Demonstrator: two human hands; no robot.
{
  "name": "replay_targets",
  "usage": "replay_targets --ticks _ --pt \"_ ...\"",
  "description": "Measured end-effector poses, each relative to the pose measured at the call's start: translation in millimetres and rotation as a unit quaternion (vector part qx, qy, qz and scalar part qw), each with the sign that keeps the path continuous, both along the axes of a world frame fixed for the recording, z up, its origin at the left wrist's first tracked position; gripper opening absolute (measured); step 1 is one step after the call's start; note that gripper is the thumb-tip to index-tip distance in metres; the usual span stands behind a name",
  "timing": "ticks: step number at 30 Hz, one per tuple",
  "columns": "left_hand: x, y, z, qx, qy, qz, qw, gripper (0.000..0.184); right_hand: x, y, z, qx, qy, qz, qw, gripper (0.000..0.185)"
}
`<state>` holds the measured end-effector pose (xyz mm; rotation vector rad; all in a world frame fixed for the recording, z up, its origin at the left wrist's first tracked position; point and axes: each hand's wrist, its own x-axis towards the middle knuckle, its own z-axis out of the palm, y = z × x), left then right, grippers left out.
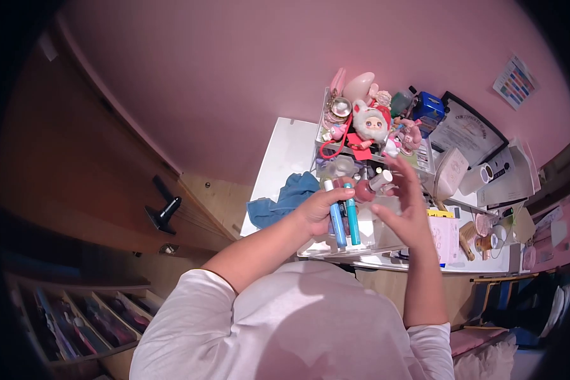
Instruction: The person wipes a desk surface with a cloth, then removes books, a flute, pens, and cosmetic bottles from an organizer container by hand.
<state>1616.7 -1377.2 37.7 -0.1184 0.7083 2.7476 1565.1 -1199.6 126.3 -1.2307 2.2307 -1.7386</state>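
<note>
My left hand (320,209) is closed around slim tubes, a light blue tube (338,218) with a white cap and a teal tube (352,218). Something dark shows between them, too small to name. Close to the left thumb is a tilted pink bottle (363,191) with a white cap; I cannot tell if the fingers touch it. My right hand (406,212) is open beside that bottle, thumb and fingers curved apart. Below and behind both hands is a clear plastic drawer or tray (380,237).
A clear organizer (324,126) carries a plush toy (370,121) and trinkets. Left of it, a blue cloth (288,199) lies on the white table (284,142). To the right are a framed certificate (465,126), a wooden comb (467,240) and boxes. A door handle (164,212) sticks out at left.
</note>
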Motion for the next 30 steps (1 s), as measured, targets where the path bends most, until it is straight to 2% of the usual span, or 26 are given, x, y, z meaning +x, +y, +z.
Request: replay_targets --ticks 2,3,6,7,10,13,16,19,22,25,28,30 --pt "0 0 -6 0.006 0.015 -0.008 1.0 0.028 -5 9 23 0.029 0.073 0.013 0.997 0.069" --pt "0 -1 -6 -0.001 0.013 -0.01 1.0 0.028 -6 11 40 0.09 0.134 0.03 0.986 0.054" --pt "-1 1 -9 -0.012 0.015 -0.02 1.0 0.028 -20 12 53 0.205 0.249 0.104 0.941 0.039" --pt "-2 2 -10 -0.014 0.018 -0.023 0.999 0.028 -18 10 55 0.223 0.256 0.084 0.937 0.028" --pt "0 4 -5 -0.035 -0.009 -0.004 0.999 0.027 -17 5 71 0.297 0.249 0.085 0.918 0.027" --pt "0 2 -8 -0.037 -0.008 -0.01 0.999 0.029 -13 -5 85 0.496 0.243 0.02 0.833 0.024" --pt "-2 3 -6 -0.047 -0.01 0.0 0.999 0.029 -15 -1 77 0.341 0.31 0.02 0.887 0.034" --pt "-3 2 -6 -0.05 -0.004 0.0 0.999 0.029 -21 0 70 0.287 0.237 0.077 0.925 0.043" --pt "-3 4 -3 -0.054 -0.023 0.01 0.998 0.029 -15 -5 83 0.47 0.212 0.016 0.856 0.039" --pt "-5 2 -6 -0.037 0.003 -0.01 0.999 0.029 -14 -2 80 0.391 0.232 0.0 0.891 0.036" --pt "-4 3 -2 -0.051 -0.029 0.002 0.998 0.029 -22 0 68 0.296 0.22 0.069 0.927 0.037" --pt "-6 3 -6 -0.041 -0.011 -0.002 0.999 0.029 -17 -5 79 0.438 0.191 0.008 0.878 0.034"
